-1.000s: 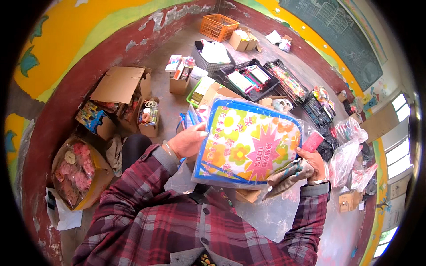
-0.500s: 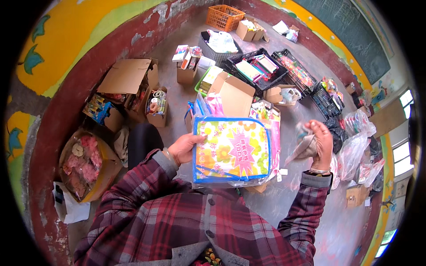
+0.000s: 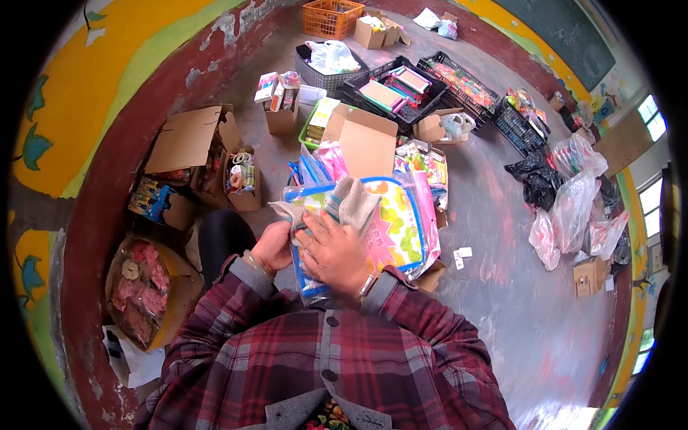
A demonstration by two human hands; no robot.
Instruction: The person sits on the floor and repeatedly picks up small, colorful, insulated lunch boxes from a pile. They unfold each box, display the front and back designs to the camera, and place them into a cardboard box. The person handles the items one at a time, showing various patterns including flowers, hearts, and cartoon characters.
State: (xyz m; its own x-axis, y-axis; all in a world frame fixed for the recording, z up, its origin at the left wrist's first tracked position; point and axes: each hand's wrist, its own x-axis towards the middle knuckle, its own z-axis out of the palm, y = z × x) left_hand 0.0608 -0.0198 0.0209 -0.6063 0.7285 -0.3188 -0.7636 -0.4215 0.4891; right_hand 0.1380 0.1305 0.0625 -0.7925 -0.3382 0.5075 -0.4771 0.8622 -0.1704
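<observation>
In front of my chest is a flat plastic-wrapped package [image 3: 401, 208] with a blue border and a yellow, green and white flower print with a pink starburst. My left hand [image 3: 274, 246] grips its left edge, the thumb curled in by the cloth. My right hand [image 3: 333, 251] lies over the left part of the package's face, on a grey cloth [image 3: 357, 204] that bunches out past the fingers. The cloth rests against the package and covers part of its print. Part of the fingers' hold on the cloth is hidden beneath the hand.
Ahead of the package stand an open cardboard box [image 3: 365, 140], black crates [image 3: 405, 97] of books and an orange basket [image 3: 331, 18]. To my left is a carton of pink items [image 3: 143, 287]. Plastic bags [image 3: 573, 208] lie at the right, and white tags [image 3: 462, 256] on the floor.
My right hand has swung left with the grey cloth, from beside the package onto its face. The package has shifted slightly left, still in my left hand.
</observation>
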